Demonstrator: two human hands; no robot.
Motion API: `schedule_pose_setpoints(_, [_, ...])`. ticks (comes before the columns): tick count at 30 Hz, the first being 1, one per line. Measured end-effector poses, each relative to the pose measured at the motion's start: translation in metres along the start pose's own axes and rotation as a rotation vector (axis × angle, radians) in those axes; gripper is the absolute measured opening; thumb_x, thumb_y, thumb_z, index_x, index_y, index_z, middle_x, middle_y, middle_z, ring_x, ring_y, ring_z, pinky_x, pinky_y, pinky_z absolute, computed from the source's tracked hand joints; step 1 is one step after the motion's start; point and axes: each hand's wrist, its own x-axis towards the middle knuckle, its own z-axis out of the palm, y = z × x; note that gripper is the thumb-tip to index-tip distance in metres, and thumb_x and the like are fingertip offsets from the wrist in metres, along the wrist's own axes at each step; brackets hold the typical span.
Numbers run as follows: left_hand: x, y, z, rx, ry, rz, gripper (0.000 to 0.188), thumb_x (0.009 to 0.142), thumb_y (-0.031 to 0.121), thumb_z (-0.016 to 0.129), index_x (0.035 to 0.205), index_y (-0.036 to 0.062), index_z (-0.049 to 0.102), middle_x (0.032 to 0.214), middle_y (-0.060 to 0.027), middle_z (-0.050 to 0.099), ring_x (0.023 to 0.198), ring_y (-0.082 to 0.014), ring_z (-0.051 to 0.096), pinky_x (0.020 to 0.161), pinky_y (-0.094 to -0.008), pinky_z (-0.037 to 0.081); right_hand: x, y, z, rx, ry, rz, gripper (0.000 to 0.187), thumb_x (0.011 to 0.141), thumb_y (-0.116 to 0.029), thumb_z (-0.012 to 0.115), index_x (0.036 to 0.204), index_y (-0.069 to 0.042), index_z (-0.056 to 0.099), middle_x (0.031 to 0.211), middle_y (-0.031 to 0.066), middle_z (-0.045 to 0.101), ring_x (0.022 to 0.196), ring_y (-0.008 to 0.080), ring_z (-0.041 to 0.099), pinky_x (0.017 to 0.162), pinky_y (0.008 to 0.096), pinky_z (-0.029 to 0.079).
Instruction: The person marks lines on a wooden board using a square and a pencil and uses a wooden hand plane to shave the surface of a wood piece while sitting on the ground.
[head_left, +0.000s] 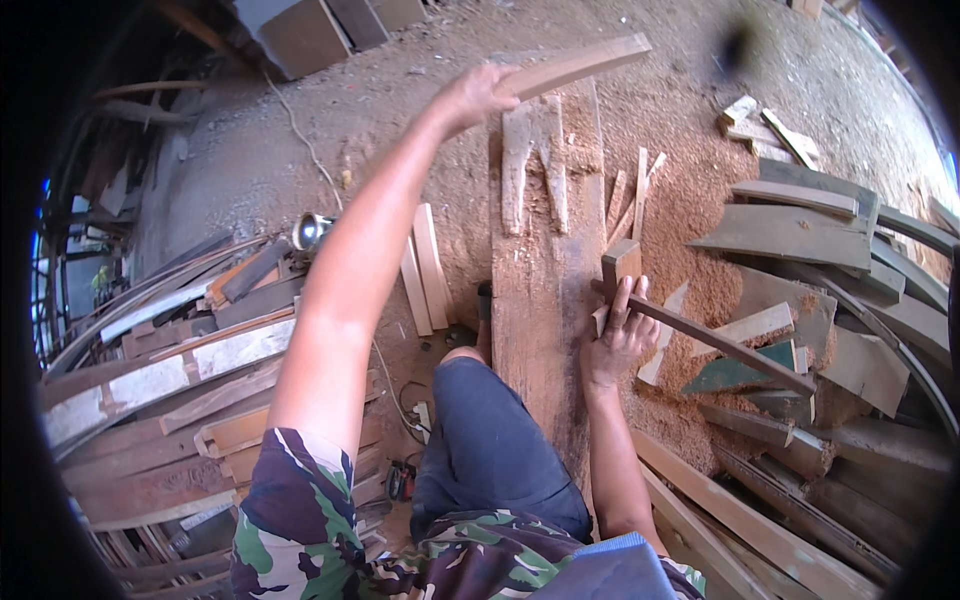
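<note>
My left hand (475, 97) is stretched far forward and closed round the near end of a short, slightly curved wooden board (585, 68). That board is held over the far end of a long, worn plank (540, 330) that runs between my legs and away from me. My right hand (622, 340), beside the plank's right edge, grips what looks like a wooden marking gauge (622, 262), a pale block crossed by a long dark bar. The bar slants down to the right. Part of the block is hidden by my fingers. A notched wooden piece (535, 160) lies on the plank's far end.
Stacked boards (190, 390) fill the left side. Wood offcuts (800, 235) and reddish shavings (690, 220) cover the ground on the right. Two pale strips (427, 270) lie left of the plank. A shiny round metal object (311, 232) and a cable (300, 135) are farther left.
</note>
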Motion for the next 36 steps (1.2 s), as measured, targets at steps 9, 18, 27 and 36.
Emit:
schedule_pose_setpoints(9, [0.158, -0.085, 0.108, 0.577, 1.199, 0.344, 0.069, 0.101, 0.05, 0.064, 0.159, 0.0185, 0.043, 0.134, -0.0148, 0.054, 0.132, -0.0313, 0.051, 0.117, -0.0579, 0.036, 0.008, -0.015, 0.008, 0.12, -0.069, 0.0, 0.061, 0.104, -0.024, 0.062, 0.162, -0.015, 0.045, 0.162, 0.0175, 0.049, 0.145, 0.0415, 0.047, 0.119, 0.0582, 0.028])
schedule_pose_setpoints(18, [0.136, -0.053, 0.101, 0.18, 0.626, 0.231, 0.073, 0.095, 0.059, 0.064, 0.159, 0.0257, 0.051, 0.159, -0.0113, 0.052, 0.152, -0.0349, 0.039, 0.128, -0.0644, 0.016, 0.002, -0.012, 0.013, 0.157, -0.119, 0.058, 0.061, 0.107, -0.021, 0.062, 0.162, -0.006, 0.041, 0.156, 0.0235, 0.053, 0.132, 0.0421, 0.057, 0.109, 0.0541, 0.04])
schedule_pose_setpoints(27, [0.015, -0.121, 0.188, -0.605, 1.425, 0.121, 0.049, 0.102, 0.04, 0.065, 0.137, 0.0082, 0.053, 0.126, -0.0171, 0.053, 0.123, -0.032, 0.049, 0.111, -0.0552, 0.035, -0.001, 0.003, 0.012, 0.174, -0.107, -0.004, 0.053, 0.114, -0.019, 0.05, 0.16, 0.003, 0.037, 0.158, 0.0286, 0.045, 0.144, 0.0413, 0.049, 0.118, 0.0517, 0.043])
schedule_pose_setpoints(36, [-0.111, -0.447, 0.589, -0.632, 0.127, -0.848, 0.068, 0.097, 0.046, 0.07, 0.14, -0.0056, 0.059, 0.125, -0.0256, 0.068, 0.119, -0.0411, 0.065, 0.098, -0.0518, 0.055, -0.028, 0.018, 0.018, -0.226, -0.192, 0.088, 0.06, 0.114, -0.028, 0.052, 0.161, 0.003, 0.031, 0.156, 0.0264, 0.046, 0.137, 0.0364, 0.053, 0.114, 0.0468, 0.043])
